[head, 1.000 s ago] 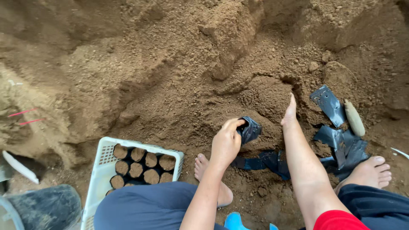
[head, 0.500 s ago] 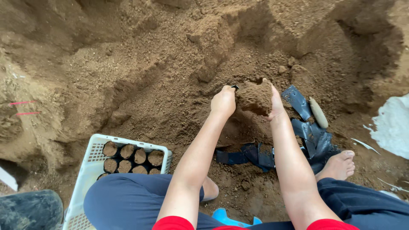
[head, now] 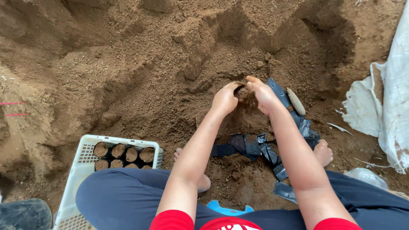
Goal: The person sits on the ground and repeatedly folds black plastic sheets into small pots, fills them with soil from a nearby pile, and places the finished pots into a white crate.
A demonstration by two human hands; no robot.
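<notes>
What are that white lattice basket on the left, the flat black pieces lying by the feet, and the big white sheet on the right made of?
White lattice basket: looks like moulded plastic, matt, with a regular grid of holes in its walls. Flat black pieces: probably thin plastic film, since they crease and catch a slight sheen. Big white sheet: likely woven plastic sacking, going by its limp folds and frayed edge, though the weave is too fine to confirm.

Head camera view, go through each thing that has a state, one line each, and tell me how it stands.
Left hand: cupped around soil.
Right hand: cupped against the left.
Clump of brown soil: held between both hands, crumbling.
White plastic basket: partly filled with soil-packed black bags.
Black plastic nursery bags: empty, flat on the ground.
</notes>
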